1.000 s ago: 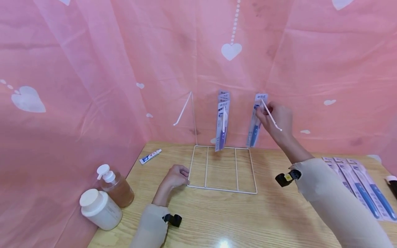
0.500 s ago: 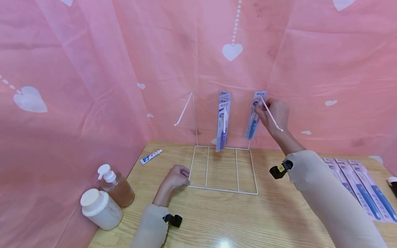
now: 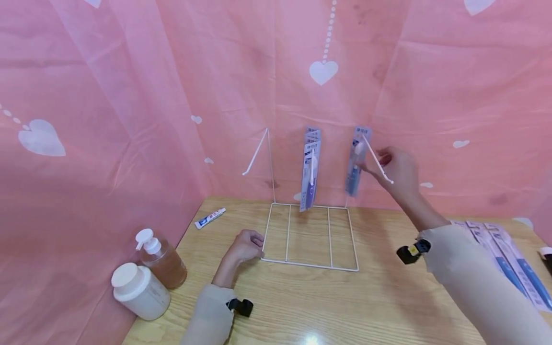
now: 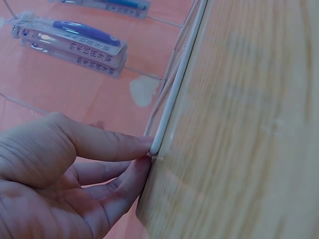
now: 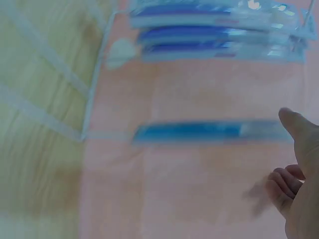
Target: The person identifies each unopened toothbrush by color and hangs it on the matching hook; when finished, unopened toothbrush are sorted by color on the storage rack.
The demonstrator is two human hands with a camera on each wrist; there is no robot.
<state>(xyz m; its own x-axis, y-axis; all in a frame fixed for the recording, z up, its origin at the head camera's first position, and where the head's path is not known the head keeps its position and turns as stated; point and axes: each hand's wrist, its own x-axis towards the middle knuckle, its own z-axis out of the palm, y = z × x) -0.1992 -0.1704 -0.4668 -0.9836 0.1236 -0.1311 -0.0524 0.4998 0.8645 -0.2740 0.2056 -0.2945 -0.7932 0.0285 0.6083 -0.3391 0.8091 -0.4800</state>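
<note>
A white wire display rack [image 3: 309, 265] stands on the wooden table. My left hand [image 3: 246, 245] pinches its front left corner; thumb and fingers meet at the white rod [image 4: 177, 82] in the left wrist view. On the right hook hangs a packaged blue toothbrush [image 3: 352, 181], blurred in the right wrist view. My right hand [image 3: 398, 175] is just right of it, with thumb and fingers spread apart and nothing held. Several packaged purple toothbrushes [image 3: 308, 184] hang on the middle hook. The left hook [image 3: 255, 152] carries nothing.
More packaged toothbrushes [image 3: 517, 263] lie at the right, partly behind the right sleeve. A toothpaste tube [image 3: 210, 218], a pump bottle [image 3: 166, 263] and a white jar [image 3: 144, 294] are at the left. A pink curtain [image 3: 233, 72] hangs behind the rack.
My right hand slid the blue toothbrush pack back along the right hook, then let go and drew away to the right. The left hand has stayed at the rack's corner.
</note>
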